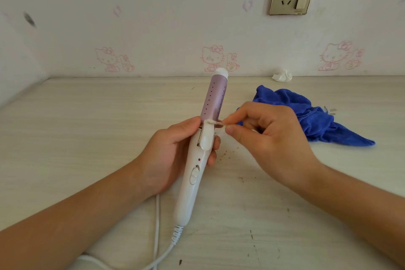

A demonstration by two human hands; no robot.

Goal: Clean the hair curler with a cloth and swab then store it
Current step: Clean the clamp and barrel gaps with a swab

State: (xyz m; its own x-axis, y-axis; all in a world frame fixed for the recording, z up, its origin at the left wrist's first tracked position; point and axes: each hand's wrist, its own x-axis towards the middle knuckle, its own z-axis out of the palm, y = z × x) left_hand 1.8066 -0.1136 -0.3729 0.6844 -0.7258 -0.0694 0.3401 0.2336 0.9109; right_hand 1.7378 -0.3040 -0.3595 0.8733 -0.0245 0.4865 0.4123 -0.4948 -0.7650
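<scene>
Head view: we note the desk point(87, 138) with the blue cloth point(306, 116) crumpled at right, within reach. The hair curler point(203, 138) is held over the desk, long axis near-to-far, lilac barrel toward the wall, cord end toward us. The left hand point(173, 149) grips the handle to steady it. The right hand point(269, 133) pinches the cotton swab point(215, 123), tip at the clamp hinge, we judge for crevice cleaning.
</scene>
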